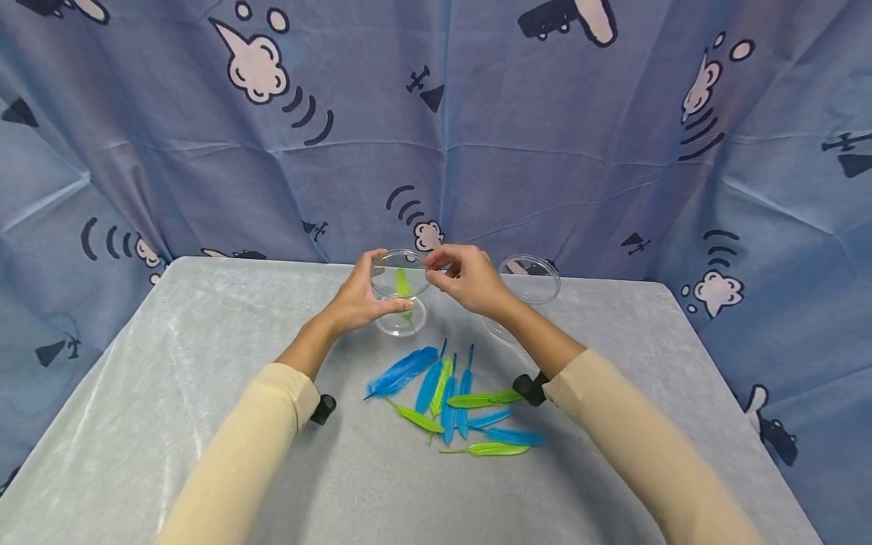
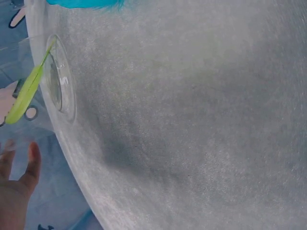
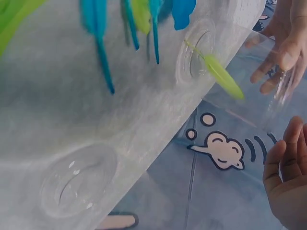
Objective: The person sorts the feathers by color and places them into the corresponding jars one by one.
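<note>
My left hand (image 1: 361, 297) grips a tall clear plastic cup (image 1: 400, 330) near its rim, with the thumb along the near side. Inside the cup leans a green feather (image 3: 224, 79), its thin quill toward the base. At the right of the cup's mouth is my right hand (image 1: 470, 278), fingers loosely bent and thumb near the fingertips. In the right wrist view those fingertips (image 3: 293, 129) are beside the rim with nothing visible between them. A second clear cup (image 3: 79, 182) stands to the right, partly behind my right forearm in the head view.
Several blue feathers (image 1: 402, 372) and green feathers (image 1: 485, 399) lie loose on the grey cloth-covered table (image 1: 225, 363), nearer than the cups. Beyond the table's far edge hangs a blue patterned curtain (image 1: 545, 151).
</note>
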Demonstrator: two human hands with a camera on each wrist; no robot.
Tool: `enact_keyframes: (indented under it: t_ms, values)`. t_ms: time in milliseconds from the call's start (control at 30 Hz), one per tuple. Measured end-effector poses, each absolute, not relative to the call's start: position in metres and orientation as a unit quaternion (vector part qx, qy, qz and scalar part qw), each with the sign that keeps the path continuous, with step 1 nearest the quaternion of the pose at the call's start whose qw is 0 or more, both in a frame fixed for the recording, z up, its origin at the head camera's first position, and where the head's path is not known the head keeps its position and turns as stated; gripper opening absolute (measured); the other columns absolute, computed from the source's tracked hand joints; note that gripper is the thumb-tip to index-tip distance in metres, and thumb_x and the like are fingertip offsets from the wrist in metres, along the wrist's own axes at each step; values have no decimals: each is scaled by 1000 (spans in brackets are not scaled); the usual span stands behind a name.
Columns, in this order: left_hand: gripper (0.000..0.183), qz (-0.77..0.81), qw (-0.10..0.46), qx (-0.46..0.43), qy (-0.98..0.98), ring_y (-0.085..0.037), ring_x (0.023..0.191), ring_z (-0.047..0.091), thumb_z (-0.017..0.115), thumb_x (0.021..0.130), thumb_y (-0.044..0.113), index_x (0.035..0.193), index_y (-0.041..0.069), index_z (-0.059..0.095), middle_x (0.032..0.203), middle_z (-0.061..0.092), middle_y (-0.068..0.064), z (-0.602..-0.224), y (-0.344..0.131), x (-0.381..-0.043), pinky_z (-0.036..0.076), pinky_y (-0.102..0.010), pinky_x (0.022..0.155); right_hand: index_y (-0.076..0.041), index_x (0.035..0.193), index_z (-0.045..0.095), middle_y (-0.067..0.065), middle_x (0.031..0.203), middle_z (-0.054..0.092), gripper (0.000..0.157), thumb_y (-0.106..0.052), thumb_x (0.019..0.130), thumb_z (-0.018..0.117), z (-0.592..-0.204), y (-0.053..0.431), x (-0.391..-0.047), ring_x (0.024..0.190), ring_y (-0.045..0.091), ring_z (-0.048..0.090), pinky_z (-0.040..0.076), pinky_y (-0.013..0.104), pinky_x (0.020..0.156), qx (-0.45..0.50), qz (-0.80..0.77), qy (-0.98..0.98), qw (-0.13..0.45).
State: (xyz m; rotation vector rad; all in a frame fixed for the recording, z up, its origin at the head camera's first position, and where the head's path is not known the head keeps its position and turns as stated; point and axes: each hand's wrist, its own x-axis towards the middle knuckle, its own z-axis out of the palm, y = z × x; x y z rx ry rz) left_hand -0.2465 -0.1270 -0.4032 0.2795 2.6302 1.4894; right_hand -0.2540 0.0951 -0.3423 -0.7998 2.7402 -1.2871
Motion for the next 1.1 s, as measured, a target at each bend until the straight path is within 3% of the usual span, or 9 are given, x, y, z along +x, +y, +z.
enact_keyframes:
  t_ms: [433,733,1100]
  values:
    - [105,485,50,94,868,-32,146,28,86,77,41,155,17,20,160,26,-11,-404,-127,-246,28,-55,114,-3,113,69,12,102,70,18,-12,97,66,-330,169,-238,75,20,65,52,29,63,-245,-436,866,22]
    - [104,486,50,95,867,-32,144,30,85,77,42,155,17,20,160,26,-11,-404,-127,-246,29,-55,114,3,114,67,15,102,70,21,-7,96,66,-346,219,-218,82,17,69,56,26,75,-239,-462,854,30]
    - [104,485,48,96,868,-32,144,30,85,78,41,155,17,20,160,25,-11,-405,-126,-245,29,-54,114,1,115,67,14,106,72,23,-5,93,68,-371,250,-197,94,17,69,55,24,82,-253,-446,857,59]
